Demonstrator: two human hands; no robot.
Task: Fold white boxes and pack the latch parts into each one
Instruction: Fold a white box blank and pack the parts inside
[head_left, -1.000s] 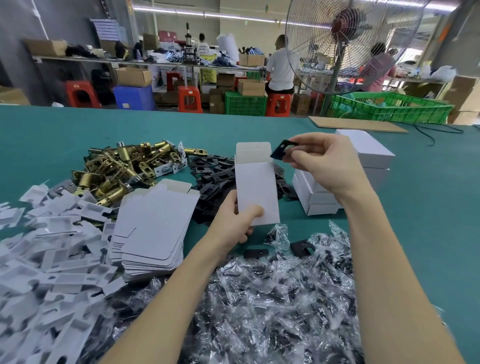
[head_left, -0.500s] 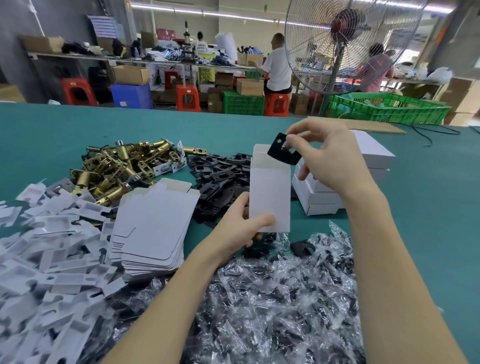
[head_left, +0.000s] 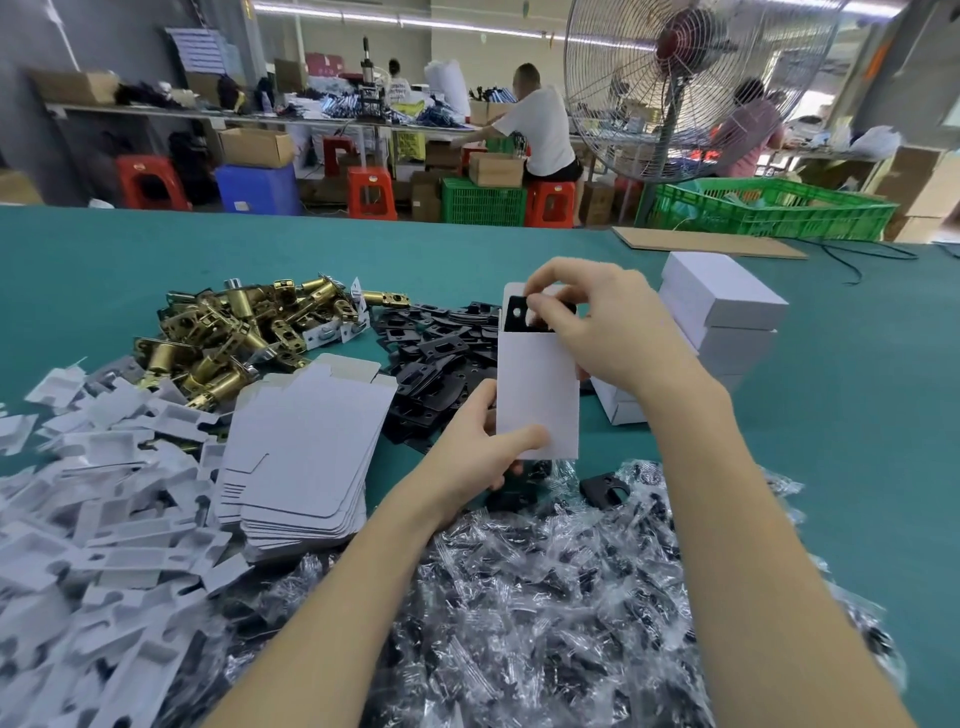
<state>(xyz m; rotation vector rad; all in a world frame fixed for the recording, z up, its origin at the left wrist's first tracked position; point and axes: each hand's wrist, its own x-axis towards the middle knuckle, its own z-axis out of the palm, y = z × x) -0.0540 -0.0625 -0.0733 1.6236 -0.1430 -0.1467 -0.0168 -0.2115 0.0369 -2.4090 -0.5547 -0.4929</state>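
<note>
My left hand (head_left: 480, 449) grips the lower end of an upright folded white box (head_left: 537, 395), open at the top. My right hand (head_left: 605, 330) pinches a black latch plate (head_left: 519, 315) that sits partly inside the box's open mouth. Flat unfolded white boxes (head_left: 306, 441) lie stacked to the left. A heap of brass latch bolts (head_left: 234, 338) and a pile of black plates (head_left: 441, 353) lie behind the box.
Closed white boxes (head_left: 722, 306) are stacked at the right on the green table (head_left: 857, 415). White card inserts (head_left: 78, 519) cover the left side, small plastic bags (head_left: 519, 623) fill the near edge. A loose black plate (head_left: 602, 488) lies by them. A fan stands beyond.
My right hand brought the black plate down from above the box into its open top. The box in my left hand shifted slightly right and nearer.
</note>
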